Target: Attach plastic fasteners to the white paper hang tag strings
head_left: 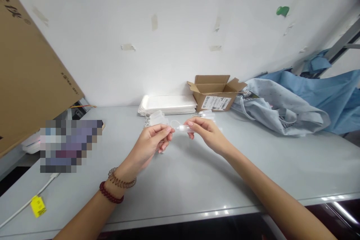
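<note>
Over the middle of the grey table (168, 180), both hands meet at a small clear-and-white tube (184, 128). My right hand (204, 129) is closed round the tube's body from the right, its white tip facing left. My left hand (157, 138) pinches something tiny at that tip; what it is cannot be made out. A thin translucent loop (174, 123) stands above the tip. Behind my left hand lie clear plastic pieces with small rings (157, 118). More clear pieces (206, 114) lie behind my right hand.
A stack of white envelopes (168, 103) and an open cardboard box (215, 95) stand by the wall. Light blue cloth (281, 108) lies at the right. A large carton (30, 71), a pixelated object (73, 146) and a cable with a yellow tag (38, 206) are at the left.
</note>
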The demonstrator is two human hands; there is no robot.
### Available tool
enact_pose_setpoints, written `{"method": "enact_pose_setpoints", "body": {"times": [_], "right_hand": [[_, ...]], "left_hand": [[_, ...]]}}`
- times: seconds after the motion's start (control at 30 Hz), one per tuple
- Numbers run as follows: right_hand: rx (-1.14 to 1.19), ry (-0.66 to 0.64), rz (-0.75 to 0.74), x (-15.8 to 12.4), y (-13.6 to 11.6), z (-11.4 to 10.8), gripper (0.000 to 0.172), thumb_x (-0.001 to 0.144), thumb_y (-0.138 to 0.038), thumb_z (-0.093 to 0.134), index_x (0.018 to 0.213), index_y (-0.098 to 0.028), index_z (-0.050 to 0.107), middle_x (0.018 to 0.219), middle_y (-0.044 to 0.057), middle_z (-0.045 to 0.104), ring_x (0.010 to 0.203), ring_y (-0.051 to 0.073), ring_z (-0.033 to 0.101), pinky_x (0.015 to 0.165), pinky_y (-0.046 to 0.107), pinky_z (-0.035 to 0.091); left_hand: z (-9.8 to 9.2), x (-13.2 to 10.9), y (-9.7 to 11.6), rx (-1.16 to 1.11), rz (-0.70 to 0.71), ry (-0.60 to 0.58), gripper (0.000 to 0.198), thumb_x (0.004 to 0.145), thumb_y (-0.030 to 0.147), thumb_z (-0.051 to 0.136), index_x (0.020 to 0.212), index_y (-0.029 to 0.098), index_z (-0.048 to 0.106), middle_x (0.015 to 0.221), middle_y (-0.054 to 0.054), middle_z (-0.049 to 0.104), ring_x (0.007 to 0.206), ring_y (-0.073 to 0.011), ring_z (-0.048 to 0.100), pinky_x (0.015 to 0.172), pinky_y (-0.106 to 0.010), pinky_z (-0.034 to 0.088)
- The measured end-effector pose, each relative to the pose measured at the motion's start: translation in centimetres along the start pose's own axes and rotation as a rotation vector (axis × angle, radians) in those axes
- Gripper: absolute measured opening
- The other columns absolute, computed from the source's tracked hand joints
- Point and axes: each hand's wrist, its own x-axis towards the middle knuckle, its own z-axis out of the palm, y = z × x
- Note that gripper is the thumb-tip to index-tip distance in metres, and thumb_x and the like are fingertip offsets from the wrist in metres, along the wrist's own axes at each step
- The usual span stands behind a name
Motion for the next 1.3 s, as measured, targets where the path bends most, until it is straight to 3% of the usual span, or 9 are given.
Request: {"method": "enact_pose_setpoints", "body": {"times": [0.47, 0.73, 1.07, 1.3], "right_hand": [[-0.013, 0.021, 0.027, 0.0, -0.2, 0.0, 0.029, 0.09, -0.042, 0.047, 0.08, -0.018, 0.059, 0.062, -0.001, 0.053, 0.066, 0.013, 0.053, 0.064, 0.026, 0.04], [-0.1, 0.05, 0.001, -0.1, 0.3, 0.5, 0.027, 0.09, -0.037, 0.046, 0.077, -0.018, 0.058, 0.059, -0.002, 0.049, 0.056, 0.011, 0.043, 0.054, 0.024, 0.034], [-0.142, 0.101, -0.061, -0.4, 1.0, 1.4, 0.024, 0.092, -0.035, 0.042, 0.082, -0.018, 0.056, 0.058, -0.003, 0.049, 0.055, 0.011, 0.046, 0.054, 0.023, 0.035], [-0.119, 0.136, -0.073, -0.3, 0.7, 1.2, 0.025, 0.092, -0.034, 0.043, 0.083, -0.017, 0.058, 0.061, -0.002, 0.051, 0.059, 0.011, 0.048, 0.056, 0.023, 0.036]], "left_hand": [[0.2, -0.1, 0.1, 0.051, 0.032, 0.008, 0.024, 0.083, 0.038, 0.058, 0.077, 0.016, 0.062, 0.069, 0.0, 0.053, 0.047, -0.0062, 0.037, 0.044, -0.022, 0.031], [0.6, 0.0, -0.5, 0.243, 0.105, 0.047, 0.024, 0.084, 0.036, 0.057, 0.071, 0.016, 0.061, 0.056, 0.002, 0.051, 0.048, -0.0079, 0.039, 0.048, -0.023, 0.034], [1.0, 0.0, -0.5, 0.171, 0.095, 0.05, 0.028, 0.083, 0.039, 0.058, 0.068, 0.015, 0.059, 0.057, 0.003, 0.05, 0.045, -0.0061, 0.038, 0.046, -0.022, 0.032], [0.3, 0.4, -0.6, 0.083, 0.042, 0.068, 0.036, 0.088, 0.046, 0.049, 0.085, 0.014, 0.065, 0.066, 0.0, 0.054, 0.049, -0.0066, 0.043, 0.044, -0.02, 0.032]]}}
